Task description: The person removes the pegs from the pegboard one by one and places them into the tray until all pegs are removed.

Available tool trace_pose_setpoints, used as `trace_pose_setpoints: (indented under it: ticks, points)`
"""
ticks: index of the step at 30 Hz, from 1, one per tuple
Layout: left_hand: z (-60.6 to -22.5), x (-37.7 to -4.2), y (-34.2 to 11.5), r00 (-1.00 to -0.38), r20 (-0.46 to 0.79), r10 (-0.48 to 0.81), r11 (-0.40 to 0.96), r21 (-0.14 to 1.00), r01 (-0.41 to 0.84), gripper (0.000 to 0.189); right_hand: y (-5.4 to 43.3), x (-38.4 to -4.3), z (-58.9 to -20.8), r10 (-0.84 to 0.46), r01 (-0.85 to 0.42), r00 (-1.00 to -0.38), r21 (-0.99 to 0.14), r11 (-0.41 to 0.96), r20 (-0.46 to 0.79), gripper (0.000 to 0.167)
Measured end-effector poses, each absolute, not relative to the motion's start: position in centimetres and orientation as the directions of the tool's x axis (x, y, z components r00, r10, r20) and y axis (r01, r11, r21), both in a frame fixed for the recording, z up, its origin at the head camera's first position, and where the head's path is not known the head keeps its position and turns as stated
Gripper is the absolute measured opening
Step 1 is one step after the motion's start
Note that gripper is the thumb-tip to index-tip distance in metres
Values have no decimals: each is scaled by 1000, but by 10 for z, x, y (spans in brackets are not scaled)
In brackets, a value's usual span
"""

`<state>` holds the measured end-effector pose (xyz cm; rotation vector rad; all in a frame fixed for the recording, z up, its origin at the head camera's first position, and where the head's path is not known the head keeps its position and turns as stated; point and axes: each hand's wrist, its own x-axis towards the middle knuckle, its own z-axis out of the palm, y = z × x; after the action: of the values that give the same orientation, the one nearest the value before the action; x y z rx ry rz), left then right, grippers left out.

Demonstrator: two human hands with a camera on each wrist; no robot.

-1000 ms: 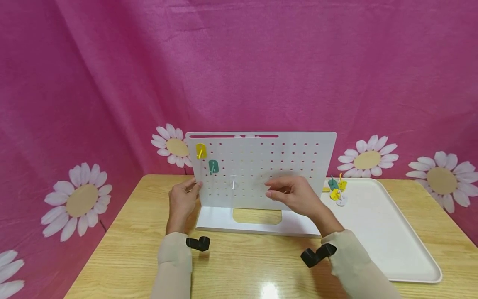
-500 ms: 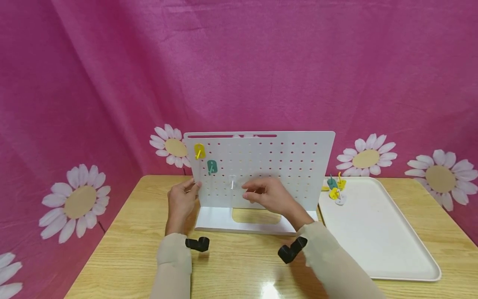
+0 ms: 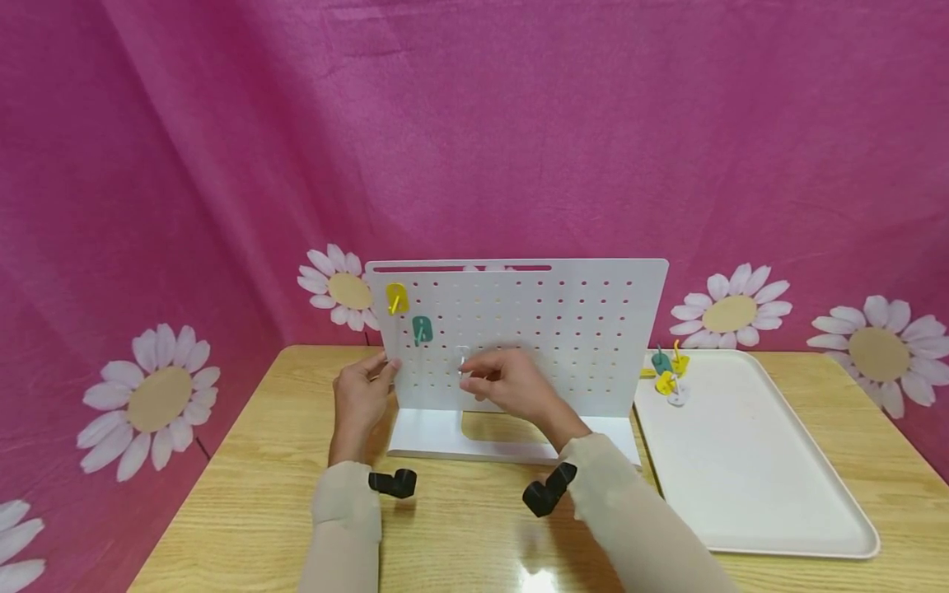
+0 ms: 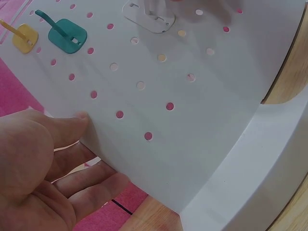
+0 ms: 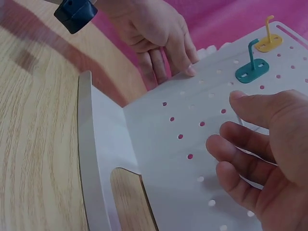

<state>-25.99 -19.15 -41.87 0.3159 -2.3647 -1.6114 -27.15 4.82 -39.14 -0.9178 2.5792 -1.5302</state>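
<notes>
A white pegboard [image 3: 578, 362] stands on its own base. My left hand [image 3: 362, 399] grips its left edge, with the thumb on the front and the fingers behind, as the left wrist view shows. A yellow hook [image 3: 397, 298] and a green hook [image 3: 422, 329] sit at the board's upper left. Lower down is a clear-white hook [image 4: 150, 17] on the board. My right hand [image 3: 511, 383] is at this hook, thumb and forefinger bent towards it with a gap between their tips. The hook is partly hidden by the hand in the right wrist view.
A white tray [image 3: 756, 461] lies right of the board. In its far left corner are loose hooks: a green hook [image 3: 661, 361], a yellow hook [image 3: 680, 361] and a white hook [image 3: 678, 395] among them. A pink flowered cloth [image 3: 474, 132] hangs behind the wooden table [image 3: 245, 494].
My right hand has moved left across the front of the board to the clear-white hook. My left hand has stayed on the board's edge.
</notes>
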Motion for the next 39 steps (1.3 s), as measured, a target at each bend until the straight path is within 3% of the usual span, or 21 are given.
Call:
trace_pose_setpoints:
  ticks: [12,22,39]
  points:
    - [-418,-260,-190,-946,96,-309,354,935,-20,36,41,-273,-388,-452,-476,-847,-777,412,279,14]
    - [-421,-259,-190,-948,93,-303,352,936,-21,34,46,-267,-384,-474,-514,-818,-784,348,326,13]
    - [-419,-258,-192,-945,92,-313,361,932,-28,35,99,-246,-370,-446,-613,-777,-695,375,444,12]
